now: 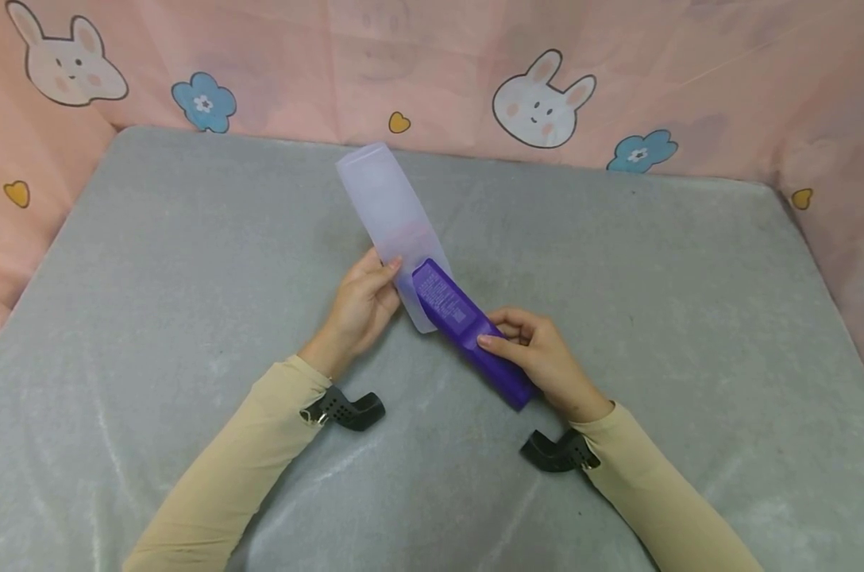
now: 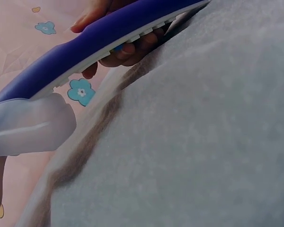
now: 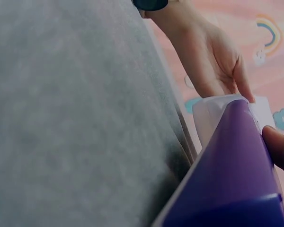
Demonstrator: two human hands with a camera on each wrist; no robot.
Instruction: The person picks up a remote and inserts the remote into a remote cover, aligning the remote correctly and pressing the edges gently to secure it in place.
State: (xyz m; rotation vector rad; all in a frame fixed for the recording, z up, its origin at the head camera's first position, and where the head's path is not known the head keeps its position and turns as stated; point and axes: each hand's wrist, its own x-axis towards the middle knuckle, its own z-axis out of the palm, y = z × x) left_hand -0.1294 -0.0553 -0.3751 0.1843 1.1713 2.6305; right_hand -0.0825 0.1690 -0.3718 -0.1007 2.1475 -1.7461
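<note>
In the head view my left hand [image 1: 360, 306] pinches a translucent whitish sleeve [image 1: 392, 202] by its side near the lower end, thumb on top. My right hand [image 1: 539, 353] grips a purple remote control [image 1: 468, 326] around its near half, with the thumb on the printed back. The remote's white button side [image 2: 102, 56] faces down in the left wrist view. Its far end overlaps the sleeve's near end, and the right wrist view shows the sleeve [image 3: 210, 111] around that tip. How deep the tip sits inside, I cannot tell.
Grey cloth covers the table [image 1: 189, 238]. Behind it and at both sides hangs a pink curtain [image 1: 282, 71] with rabbits, flowers and hearts. Each wrist wears a black camera mount, the left one [image 1: 349, 409] and the right one [image 1: 557, 451] both close above the cloth.
</note>
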